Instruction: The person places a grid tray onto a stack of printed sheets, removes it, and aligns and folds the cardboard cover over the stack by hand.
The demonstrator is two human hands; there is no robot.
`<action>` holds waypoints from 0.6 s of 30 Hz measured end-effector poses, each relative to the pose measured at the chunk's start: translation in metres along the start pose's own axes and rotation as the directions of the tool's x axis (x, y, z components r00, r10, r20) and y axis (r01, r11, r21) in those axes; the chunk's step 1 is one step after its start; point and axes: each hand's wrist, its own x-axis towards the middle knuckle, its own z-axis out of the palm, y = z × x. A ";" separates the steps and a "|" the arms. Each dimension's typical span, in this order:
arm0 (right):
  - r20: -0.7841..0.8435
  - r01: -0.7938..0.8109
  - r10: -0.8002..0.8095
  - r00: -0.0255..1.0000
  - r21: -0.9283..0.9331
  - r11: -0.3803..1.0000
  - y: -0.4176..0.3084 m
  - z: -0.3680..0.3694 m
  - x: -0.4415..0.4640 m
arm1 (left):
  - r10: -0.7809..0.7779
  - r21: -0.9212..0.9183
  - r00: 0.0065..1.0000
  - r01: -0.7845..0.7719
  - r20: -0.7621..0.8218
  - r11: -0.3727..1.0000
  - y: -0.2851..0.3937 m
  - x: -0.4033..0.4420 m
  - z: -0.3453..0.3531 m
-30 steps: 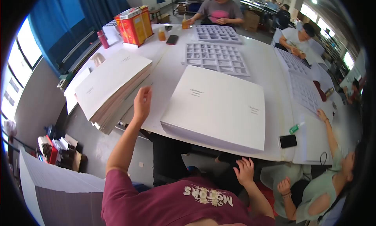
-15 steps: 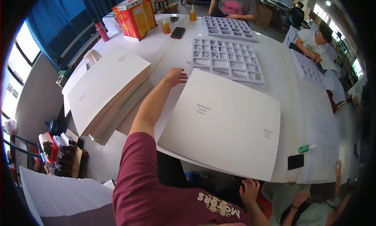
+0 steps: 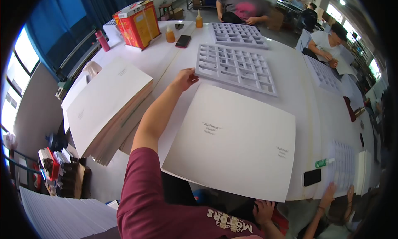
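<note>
My left hand reaches out over the table and grips the near left corner of a white compartment tray, its fingers curled at the tray's edge. Below the tray lies a large white board with small printed text, its near edge at the table's front. My right hand is low by the board's front right corner, with its fingers bent; whether they touch or hold anything is hidden. To the left of my left arm stands a stack of large white printed boards.
A second compartment tray lies farther back. A red and yellow box, amber bottles and a phone stand or lie at the back left. Another phone and a green bottle are at right. Co-workers sit around.
My left hand has moved forward from beside the stack to the tray and closed on its corner. The tray has shifted slightly. At right, a co-worker's hands are now at another tray.
</note>
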 end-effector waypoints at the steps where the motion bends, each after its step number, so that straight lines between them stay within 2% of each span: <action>1: -0.014 0.003 -0.003 1.000 0.009 1.000 0.000 0.000 0.000 | 0.035 -0.023 0.999 -0.034 0.034 0.999 0.007 0.002 0.004; 4: -0.049 0.024 -0.021 0.999 0.059 0.998 0.002 0.003 -0.002 | 0.129 -0.166 0.989 -0.115 0.077 0.979 0.040 -0.023 0.048; 7: -0.094 0.038 -0.032 0.995 0.067 0.997 0.001 0.002 -0.001 | 0.164 -0.249 0.978 -0.129 0.127 0.960 0.064 -0.041 0.100; 13: -0.187 0.083 -0.071 0.980 0.057 0.995 -0.005 0.000 -0.002 | 0.304 -0.265 0.905 -0.228 0.297 0.937 0.085 -0.093 0.227; 18: -0.253 0.080 -0.059 0.966 0.072 0.994 -0.009 0.002 -0.007 | 0.394 -0.330 0.859 -0.287 0.326 0.899 0.098 -0.137 0.315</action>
